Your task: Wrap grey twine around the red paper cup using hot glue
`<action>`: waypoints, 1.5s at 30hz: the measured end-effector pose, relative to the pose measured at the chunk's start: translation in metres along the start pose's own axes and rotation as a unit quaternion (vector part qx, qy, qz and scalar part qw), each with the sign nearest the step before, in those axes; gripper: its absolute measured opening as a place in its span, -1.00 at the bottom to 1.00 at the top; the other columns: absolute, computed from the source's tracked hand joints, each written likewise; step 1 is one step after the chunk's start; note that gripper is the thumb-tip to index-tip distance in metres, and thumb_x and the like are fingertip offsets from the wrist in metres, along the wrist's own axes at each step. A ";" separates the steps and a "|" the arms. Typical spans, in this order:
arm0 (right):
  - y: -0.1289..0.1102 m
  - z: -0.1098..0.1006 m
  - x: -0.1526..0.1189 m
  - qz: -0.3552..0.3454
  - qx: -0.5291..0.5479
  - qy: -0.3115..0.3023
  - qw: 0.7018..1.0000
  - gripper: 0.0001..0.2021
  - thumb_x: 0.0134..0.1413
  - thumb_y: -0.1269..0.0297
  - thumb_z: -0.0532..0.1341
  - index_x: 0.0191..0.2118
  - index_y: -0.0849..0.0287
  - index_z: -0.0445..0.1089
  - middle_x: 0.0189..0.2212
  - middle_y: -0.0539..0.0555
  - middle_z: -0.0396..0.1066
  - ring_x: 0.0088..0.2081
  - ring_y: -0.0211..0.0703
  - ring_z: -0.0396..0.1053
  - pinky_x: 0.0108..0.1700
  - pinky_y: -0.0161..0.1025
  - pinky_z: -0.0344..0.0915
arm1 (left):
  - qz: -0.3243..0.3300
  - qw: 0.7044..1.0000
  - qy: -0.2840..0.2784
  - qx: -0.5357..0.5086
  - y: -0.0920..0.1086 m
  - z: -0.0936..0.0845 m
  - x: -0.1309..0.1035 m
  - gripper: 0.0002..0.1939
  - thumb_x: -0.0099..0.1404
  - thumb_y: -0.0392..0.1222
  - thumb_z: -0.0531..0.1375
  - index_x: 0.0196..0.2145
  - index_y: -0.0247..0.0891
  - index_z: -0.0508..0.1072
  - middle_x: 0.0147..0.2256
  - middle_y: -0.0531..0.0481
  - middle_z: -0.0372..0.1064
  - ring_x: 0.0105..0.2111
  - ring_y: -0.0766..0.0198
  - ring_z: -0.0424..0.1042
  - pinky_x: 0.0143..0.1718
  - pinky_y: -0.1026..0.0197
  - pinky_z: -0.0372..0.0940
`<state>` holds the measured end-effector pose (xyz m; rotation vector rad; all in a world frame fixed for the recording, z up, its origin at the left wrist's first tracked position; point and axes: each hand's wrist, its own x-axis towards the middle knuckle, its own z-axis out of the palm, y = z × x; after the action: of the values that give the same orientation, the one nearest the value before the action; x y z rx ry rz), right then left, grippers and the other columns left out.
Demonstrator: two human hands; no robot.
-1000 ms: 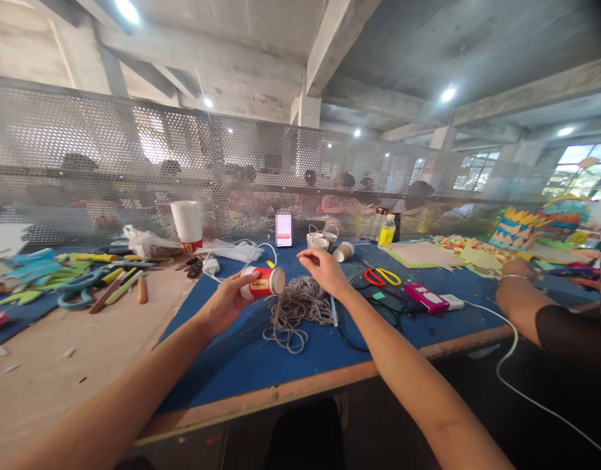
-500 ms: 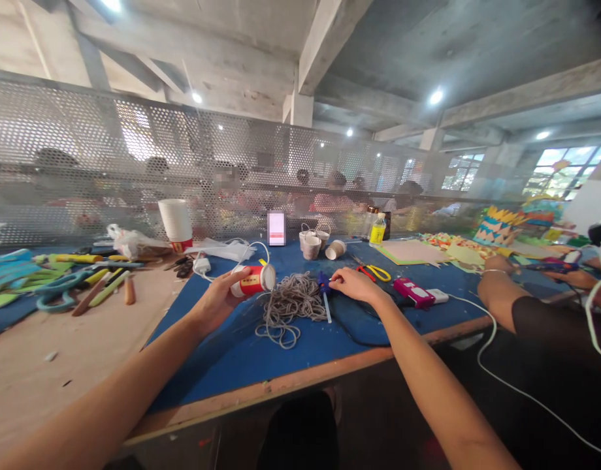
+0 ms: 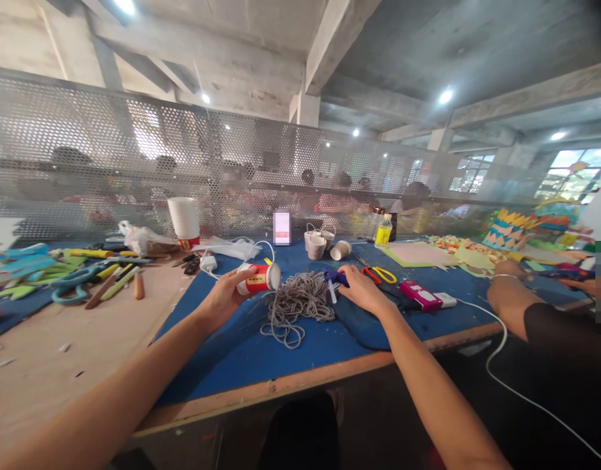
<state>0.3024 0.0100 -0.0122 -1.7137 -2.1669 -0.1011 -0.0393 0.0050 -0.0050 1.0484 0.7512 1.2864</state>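
Note:
My left hand (image 3: 221,299) is wrapped round a red and white paper cup (image 3: 259,279), tipped on its side above the blue mat (image 3: 217,365). Close by on the right lies a loose heap of grey cord (image 3: 300,301). At the heap's right edge, my right hand (image 3: 362,287) has its fingers closed on a dark blue glue gun (image 3: 336,278) with a pale stick showing. Behind the cord stand small cord-wrapped cups (image 3: 316,245), and one more lies on its side (image 3: 340,250).
Yellow and red scissors (image 3: 381,275), a magenta box (image 3: 420,296) and a yellow-labelled bottle (image 3: 383,231) lie or stand rightward. A person's arm (image 3: 513,300) rests at right. Stacked white cups (image 3: 183,220) and blue-grey scissors (image 3: 75,284) are leftward.
My right hand has closed further round the glue gun, which has tilted a little. The whole view has shifted slightly, and my left hand still holds the cup.

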 end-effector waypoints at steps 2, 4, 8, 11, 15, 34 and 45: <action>0.003 0.002 0.005 0.003 0.042 0.062 0.997 -0.67 0.26 0.30 0.18 0.11 0.22 0.31 0.03 0.26 0.39 0.03 0.04 0.43 0.03 -0.16 0.30 | 0.006 1.000 0.011 0.003 -0.001 0.000 0.000 -0.79 0.20 -0.17 0.42 -0.26 -0.35 0.60 -0.29 -0.12 0.59 -0.36 0.23 0.55 -0.26 0.23 0.48; 0.006 0.004 0.011 0.002 0.091 0.134 0.987 -0.69 0.26 0.24 0.20 0.07 0.21 0.34 0.01 0.25 0.41 0.02 0.06 0.44 0.04 -0.12 0.33 | 0.013 1.000 0.022 0.008 -0.001 0.000 0.001 -0.78 0.17 -0.16 0.44 -0.28 -0.35 0.61 -0.31 -0.09 0.59 -0.37 0.26 0.54 -0.28 0.27 0.46; 0.010 0.002 0.019 -0.001 0.155 0.268 0.951 -0.69 0.22 0.13 0.21 -0.02 0.21 0.42 -0.07 0.27 0.46 -0.06 0.10 0.47 0.02 -0.03 0.38 | 0.032 0.999 0.027 0.016 -0.002 0.001 0.001 -0.77 0.11 -0.15 0.48 -0.34 -0.33 0.61 -0.35 -0.05 0.58 -0.38 0.29 0.53 -0.27 0.31 0.42; 0.012 -0.004 0.020 0.034 0.195 0.333 0.922 -0.65 0.20 0.04 0.20 -0.09 0.22 0.48 -0.13 0.30 0.51 -0.08 0.15 0.48 0.02 0.02 0.38 | 0.044 0.999 0.023 0.015 -0.001 0.004 0.000 -0.77 0.09 -0.16 0.49 -0.32 -0.31 0.62 -0.34 -0.03 0.59 -0.35 0.30 0.53 -0.24 0.32 0.40; -0.001 -0.015 0.020 0.064 0.315 0.298 0.899 -0.59 0.16 -0.06 0.23 -0.12 0.21 0.55 -0.23 0.22 0.57 -0.17 0.10 0.52 -0.11 -0.07 0.43 | 0.055 0.998 0.005 0.018 0.000 0.006 -0.001 -0.75 0.10 -0.14 0.49 -0.29 -0.30 0.64 -0.30 -0.05 0.61 -0.29 0.28 0.53 -0.20 0.31 0.38; -0.109 0.039 0.042 -0.046 0.605 0.053 0.793 -0.63 0.00 -0.03 0.40 -0.13 0.07 0.59 -0.20 0.03 0.59 -0.43 -0.20 0.47 -0.27 -0.22 0.49 | 0.056 0.996 -0.004 0.067 -0.005 0.007 -0.002 -0.76 0.11 -0.10 0.46 -0.28 -0.27 0.64 -0.27 -0.11 0.62 -0.26 0.15 0.55 -0.10 0.15 0.37; -0.106 0.036 0.042 -0.044 0.564 0.096 0.819 -0.69 0.06 0.02 0.37 -0.16 0.09 0.61 -0.32 0.03 0.59 -0.47 -0.21 0.44 -0.31 -0.27 0.45 | 0.048 0.996 -0.044 0.061 -0.005 0.010 -0.005 -0.79 0.18 -0.11 0.43 -0.27 -0.26 0.64 -0.25 -0.10 0.61 -0.23 0.16 0.54 -0.07 0.14 0.37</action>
<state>0.1853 0.0324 -0.0134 -0.8351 -1.5490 0.7932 -0.0296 -0.0021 -0.0065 1.2444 0.7277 1.2796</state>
